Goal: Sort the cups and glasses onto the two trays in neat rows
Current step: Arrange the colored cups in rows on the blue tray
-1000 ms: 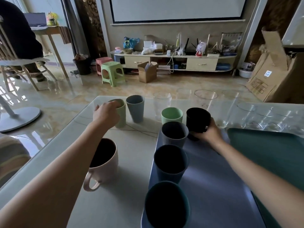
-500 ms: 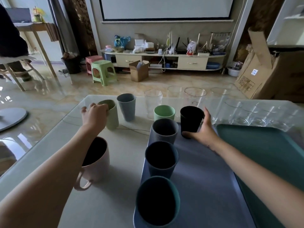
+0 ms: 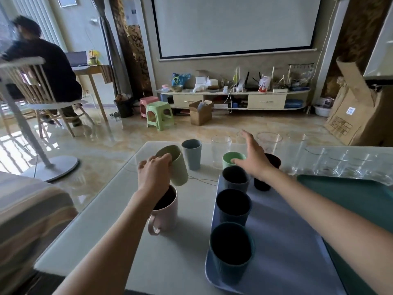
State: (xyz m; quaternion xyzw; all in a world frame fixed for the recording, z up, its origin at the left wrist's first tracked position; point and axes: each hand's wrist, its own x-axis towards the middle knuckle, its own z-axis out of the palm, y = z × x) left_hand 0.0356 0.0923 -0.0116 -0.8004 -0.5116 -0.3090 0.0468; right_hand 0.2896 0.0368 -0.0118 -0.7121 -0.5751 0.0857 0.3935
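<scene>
Now olive cup [image 3: 177, 167] (tilted) in left hand [image 3: 153, 174].

Open lavender tray [image 3: 287, 241] surface right of its cup column [image 3: 232, 206] (black cup [image 3: 264, 184] at the far end).

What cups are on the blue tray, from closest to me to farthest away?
Teal cup → dark blue cup → grey ribbed cup, in a column on the blue tray's left side; the black cup starts the next column at the far end.

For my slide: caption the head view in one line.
Left hand lifts a tilted olive cup; open right hand reaches over the mint cup.
</scene>
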